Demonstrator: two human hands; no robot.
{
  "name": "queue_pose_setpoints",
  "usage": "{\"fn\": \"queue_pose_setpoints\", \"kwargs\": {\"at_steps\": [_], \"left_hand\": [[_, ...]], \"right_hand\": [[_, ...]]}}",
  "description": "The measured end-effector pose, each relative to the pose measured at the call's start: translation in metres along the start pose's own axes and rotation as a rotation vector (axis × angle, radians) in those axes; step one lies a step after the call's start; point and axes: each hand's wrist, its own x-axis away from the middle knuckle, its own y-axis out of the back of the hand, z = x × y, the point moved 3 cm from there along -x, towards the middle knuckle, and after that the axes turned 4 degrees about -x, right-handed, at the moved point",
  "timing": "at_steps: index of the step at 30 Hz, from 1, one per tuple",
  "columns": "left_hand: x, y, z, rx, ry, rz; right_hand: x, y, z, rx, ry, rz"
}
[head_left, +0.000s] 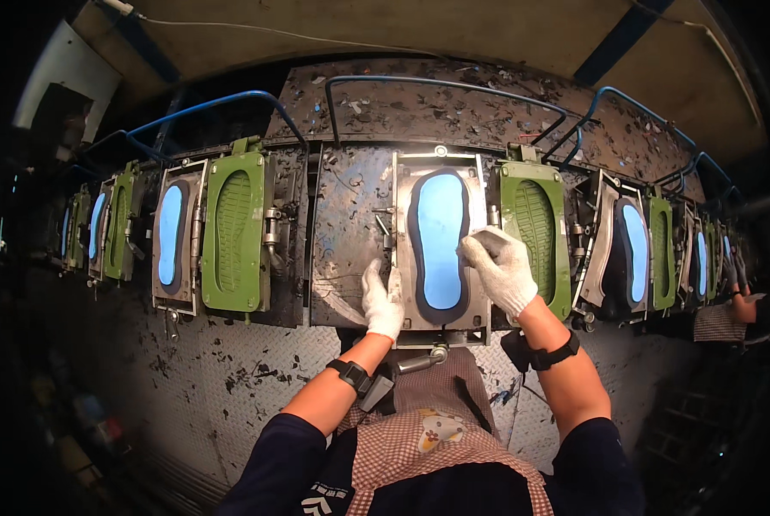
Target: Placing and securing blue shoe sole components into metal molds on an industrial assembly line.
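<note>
Grip: your right hand [503,268], in a white knit glove, pinches the right edge of the light blue sole [440,238] near its upper half, fingertips closed on the rim where blue meets the dark border. Your left hand [383,298], also gloved in white, lies flat and holds nothing; its fingers press on the lower left edge of the metal mould frame [406,258], thumb side toward the sole.

Largest first: a long curved machine bench [419,107] of dark, flecked metal runs across the view, with blue tube rails [454,83] arching over its top. Below it lies a tread-plate floor [230,361] strewn with dark scraps.

Along the bench sit paired stations. The sole you work on lies flat in the centre mould, directly ahead of you. Just right of it stands an open green mould lid [535,225] with a ribbed sole pattern. To the left, well apart, another green lid [233,232] stands beside a second blue sole [170,234]. Further such pairs curve away at both ends.

At far right, another person's hand [737,275] reaches to a station.

Smaller: black wristbands on both your forearms, left [351,375] and right [552,353]; a checked apron [436,430].
</note>
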Motion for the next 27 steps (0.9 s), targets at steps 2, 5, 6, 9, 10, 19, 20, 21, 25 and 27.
{"fn": "queue_pose_setpoints", "kwargs": {"at_steps": [2, 5, 6, 9, 10, 19, 20, 21, 25, 27], "left_hand": [[0.002, 0.017, -0.028, -0.010, -0.173, -0.132], [0.013, 0.010, -0.068, -0.117, -1.076, 0.353], [0.010, 0.008, -0.065, -0.121, -1.077, 0.350], [0.013, -0.004, -0.065, -0.180, -1.112, 0.332], [0.013, -0.004, -0.078, -0.200, -1.116, 0.366], [0.006, 0.002, -0.068, -0.105, -1.119, 0.489], [0.010, 0.005, -0.071, -0.083, -1.107, 0.488], [0.007, 0.003, -0.074, -0.055, -1.093, 0.484], [0.003, 0.012, -0.067, -0.041, -1.084, 0.491], [-0.004, 0.007, -0.067, -0.062, -1.099, 0.458]], "right_hand": [[0.011, -0.001, 0.055, -0.158, 0.231, -0.110], [0.005, -0.006, 0.065, 0.081, 0.354, -0.193], [-0.002, -0.014, 0.061, 0.267, 0.406, -0.193], [-0.045, -0.043, 0.016, 0.802, 0.528, -0.293], [-0.068, -0.049, -0.022, 0.907, 0.445, -0.320], [-0.098, -0.061, -0.064, 0.986, 0.234, -0.297], [-0.103, -0.059, -0.057, 0.991, 0.227, -0.293], [-0.114, -0.057, -0.050, 0.952, 0.200, -0.334], [-0.122, -0.068, -0.042, 0.958, 0.247, -0.349], [-0.130, -0.067, -0.040, 1.056, 0.209, -0.283]]}}
